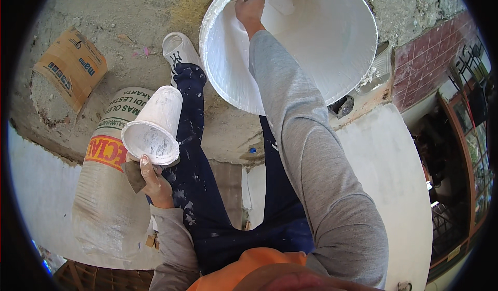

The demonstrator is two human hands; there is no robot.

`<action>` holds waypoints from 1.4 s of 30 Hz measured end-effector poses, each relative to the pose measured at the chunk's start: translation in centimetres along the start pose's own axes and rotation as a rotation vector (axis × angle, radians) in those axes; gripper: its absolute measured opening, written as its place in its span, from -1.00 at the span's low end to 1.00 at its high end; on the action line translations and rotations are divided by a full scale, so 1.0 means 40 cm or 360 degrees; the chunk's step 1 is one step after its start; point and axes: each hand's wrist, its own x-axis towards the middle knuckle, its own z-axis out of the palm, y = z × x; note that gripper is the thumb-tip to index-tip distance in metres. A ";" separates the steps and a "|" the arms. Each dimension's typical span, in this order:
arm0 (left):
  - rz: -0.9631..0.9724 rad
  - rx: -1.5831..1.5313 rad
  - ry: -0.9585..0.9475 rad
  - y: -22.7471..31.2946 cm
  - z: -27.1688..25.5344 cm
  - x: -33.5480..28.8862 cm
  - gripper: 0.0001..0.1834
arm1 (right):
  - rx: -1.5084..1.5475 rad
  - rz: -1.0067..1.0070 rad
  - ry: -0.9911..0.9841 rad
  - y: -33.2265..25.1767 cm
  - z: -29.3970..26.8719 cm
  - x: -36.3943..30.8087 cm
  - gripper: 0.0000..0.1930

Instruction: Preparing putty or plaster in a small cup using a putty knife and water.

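My left hand [157, 186] is closed on the rim of a white, plaster-smeared tapered container [165, 109], its mouth tilted toward me. A flat brownish-grey blade-like piece [135, 176] shows beside the same fingers; I cannot tell if it is a scraper. My right hand [250, 8] reaches inside a large white tub [321, 42], near its left wall, with the fingers curled. Next to them lies a pale, flat-looking white piece [280, 1]; what the fingers grip is hidden. White residue coats the tub's inner wall and rim.
A filled woven sack [109, 197] stands at the left, near a torn brown cardboard piece [72, 65]. My shoe [181, 50] rests on the rough, dusty floor [140, 11] beside the tub. Dark red tiles [430, 58] and a pale wall [384, 166] are at the right.
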 end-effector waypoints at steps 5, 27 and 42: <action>0.0258 0.0259 0.0031 -0.016 0.011 0.006 -0.78 | 0.0230 -0.0235 0.0222 0.006 -0.059 -0.049 -0.85; 0.0443 0.0378 -0.0609 0.375 0.328 -0.112 -0.79 | 0.0043 -0.0962 0.0584 -0.495 -0.743 -0.440 -0.84; 0.0827 0.0480 -0.0611 0.549 0.386 -0.172 -0.74 | -0.0370 -0.1570 0.0623 -0.612 -0.846 -0.501 -0.76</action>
